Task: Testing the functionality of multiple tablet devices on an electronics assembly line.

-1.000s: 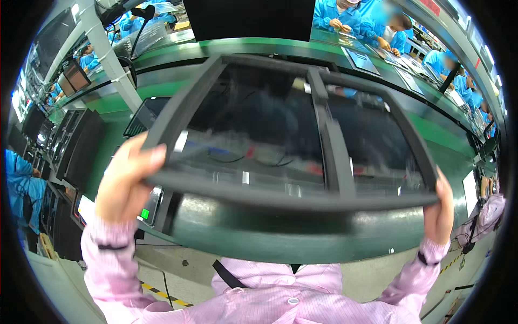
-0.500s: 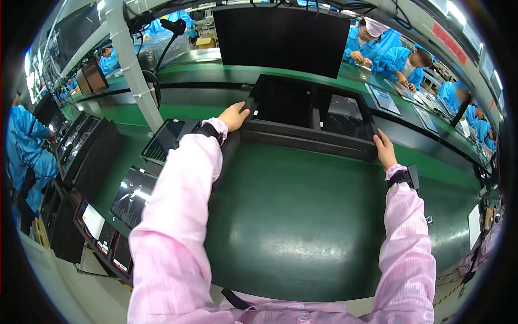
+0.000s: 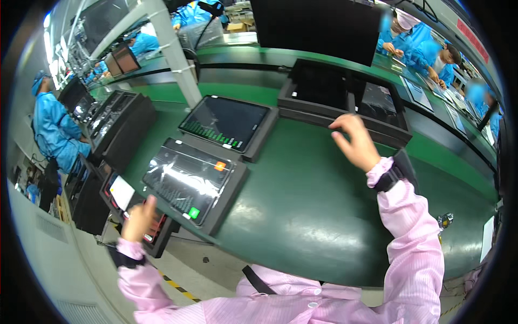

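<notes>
My right hand (image 3: pixel 356 143) hovers over the green bench just in front of a black divided tray (image 3: pixel 324 116). Its fingers are loosely curved and apart, with nothing in them. In that tray lie a dark tablet (image 3: pixel 322 85) and a second one (image 3: pixel 376 101) with a shiny surface. Down at the left, my left hand (image 3: pixel 139 218) is beside a low black tray (image 3: pixel 162 247) of devices, thumb up and no object visible in it. Between my hands, a tablet with lit green marks (image 3: pixel 226 123) and a film-covered tablet (image 3: pixel 186 175) rest in black foam trays.
A large black monitor (image 3: pixel 318 29) stands behind the divided tray. A grey post (image 3: pixel 175 59) rises at the back left, near a stack of black trays (image 3: pixel 127 127). People in blue work across the bench and at the left. A small object (image 3: pixel 445 220) lies at the right.
Both hands have left the divided tray. My left hand has swung down to the lower left; my right has moved inward over the bench. The view has turned left, uncovering both tablets.
</notes>
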